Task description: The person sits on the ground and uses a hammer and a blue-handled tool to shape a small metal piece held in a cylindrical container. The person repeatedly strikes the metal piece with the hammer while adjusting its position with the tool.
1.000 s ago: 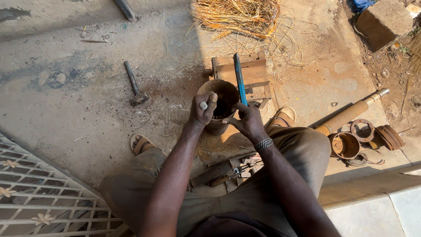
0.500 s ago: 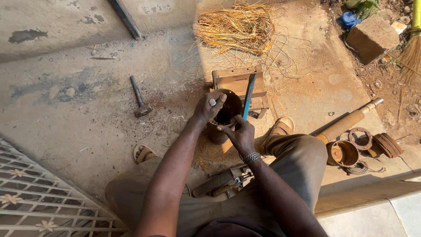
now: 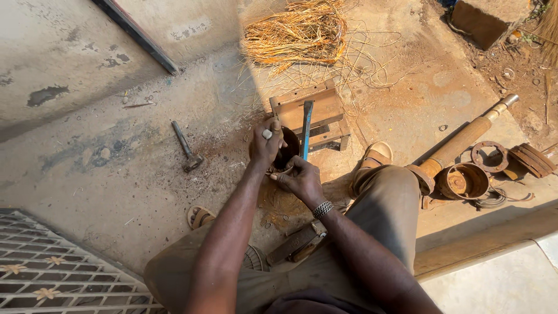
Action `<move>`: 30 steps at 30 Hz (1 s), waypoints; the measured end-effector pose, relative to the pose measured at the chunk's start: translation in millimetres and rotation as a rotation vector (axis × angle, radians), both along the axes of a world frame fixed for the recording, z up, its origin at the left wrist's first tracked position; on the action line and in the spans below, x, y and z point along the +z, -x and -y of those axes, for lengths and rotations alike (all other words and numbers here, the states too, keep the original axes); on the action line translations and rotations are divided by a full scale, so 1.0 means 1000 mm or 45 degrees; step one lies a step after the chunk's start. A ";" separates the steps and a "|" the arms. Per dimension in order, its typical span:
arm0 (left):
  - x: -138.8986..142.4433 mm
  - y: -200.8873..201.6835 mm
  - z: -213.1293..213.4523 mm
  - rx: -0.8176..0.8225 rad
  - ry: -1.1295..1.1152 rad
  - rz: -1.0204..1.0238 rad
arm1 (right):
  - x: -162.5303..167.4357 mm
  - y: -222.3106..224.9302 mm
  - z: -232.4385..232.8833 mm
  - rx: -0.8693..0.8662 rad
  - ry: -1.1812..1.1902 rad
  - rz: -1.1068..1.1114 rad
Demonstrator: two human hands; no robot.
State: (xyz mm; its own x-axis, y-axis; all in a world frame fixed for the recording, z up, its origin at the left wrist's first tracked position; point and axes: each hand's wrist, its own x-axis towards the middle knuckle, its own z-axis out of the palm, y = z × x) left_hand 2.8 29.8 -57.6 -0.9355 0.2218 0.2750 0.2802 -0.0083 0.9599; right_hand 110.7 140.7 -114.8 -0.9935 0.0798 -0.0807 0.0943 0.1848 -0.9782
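The left hand (image 3: 267,142) grips the rim of a dark round metal cup (image 3: 283,152), which rests on the concrete floor (image 3: 104,168) between the person's feet. The right hand (image 3: 299,179) is closed around the lower end of a blue bar (image 3: 306,136), which stands nearly upright with its tip down inside the cup. Judging by the rust-coloured dust around the cup, some working or scraping is under way, and with both hands on the cup it does not look finished. The cup's inside is in shadow; what it holds cannot be told.

Left of the left hand a hammer (image 3: 186,148) lies untouched on the floor. Just beyond the hands sits a small wooden stool (image 3: 325,110), and further off a heap of dry straw (image 3: 296,35). Well to the right of the right hand lie a rusty shaft (image 3: 465,136) and a rusty drum (image 3: 463,181), which seems open-topped and empty.
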 end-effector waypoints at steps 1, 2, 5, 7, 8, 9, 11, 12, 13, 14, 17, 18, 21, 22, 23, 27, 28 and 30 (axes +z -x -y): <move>0.000 0.005 0.001 0.108 -0.144 0.055 | -0.002 0.000 0.000 -0.011 -0.010 0.039; 0.003 0.008 0.003 0.177 -0.162 0.005 | -0.004 0.000 0.000 -0.039 0.128 -0.016; 0.010 0.011 0.011 0.260 -0.193 -0.107 | -0.004 0.002 -0.001 -0.151 0.537 -0.061; 0.021 0.004 0.016 0.182 -0.176 -0.134 | 0.001 0.004 -0.004 -0.238 0.807 0.075; 0.031 0.000 0.016 0.155 -0.175 -0.136 | 0.005 0.006 -0.007 -0.258 0.783 0.042; 0.044 -0.005 0.015 0.132 -0.175 -0.136 | 0.009 0.008 -0.010 -0.274 0.758 0.012; 0.081 -0.016 0.010 0.056 -0.165 -0.167 | 0.021 0.013 -0.017 -0.258 0.670 -0.012; 0.102 -0.026 0.006 0.005 -0.158 -0.197 | 0.026 0.016 -0.022 -0.224 0.603 -0.005; 0.125 -0.035 0.001 -0.046 -0.154 -0.229 | 0.032 0.019 -0.026 -0.189 0.534 0.000; 0.149 -0.047 -0.003 -0.097 -0.134 -0.256 | 0.036 0.023 -0.029 -0.107 0.444 -0.085; 0.215 -0.086 -0.011 -0.147 -0.107 -0.344 | 0.046 0.032 -0.034 0.174 0.320 -0.409; 0.233 -0.098 -0.011 -0.143 -0.121 -0.364 | 0.048 0.034 -0.034 0.284 0.377 -0.564; 0.269 -0.117 -0.013 -0.131 -0.166 -0.408 | 0.049 0.036 -0.030 0.446 0.380 -0.520; 0.275 -0.119 -0.015 -0.127 -0.186 -0.414 | 0.048 0.037 -0.029 0.466 0.349 -0.425; 0.279 -0.120 -0.014 -0.113 -0.216 -0.417 | 0.046 0.037 -0.028 0.486 0.304 -0.473; 0.279 -0.118 -0.006 -0.084 -0.330 -0.430 | 0.038 0.040 -0.023 0.508 0.130 -0.603; 0.275 -0.116 -0.003 -0.113 -0.335 -0.446 | 0.036 0.040 -0.022 0.503 0.085 -0.618; 0.266 -0.110 0.002 -0.256 -0.304 -0.470 | 0.032 0.039 -0.018 0.419 0.075 -0.695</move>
State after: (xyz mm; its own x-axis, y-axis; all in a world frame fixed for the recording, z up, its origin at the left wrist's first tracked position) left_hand 113.2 27.8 208.2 -0.7108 0.2786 0.6459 0.5720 -0.3056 0.7612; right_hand 71.2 158.7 -82.6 -0.8646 -0.2258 0.4489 -0.4729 0.0635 -0.8788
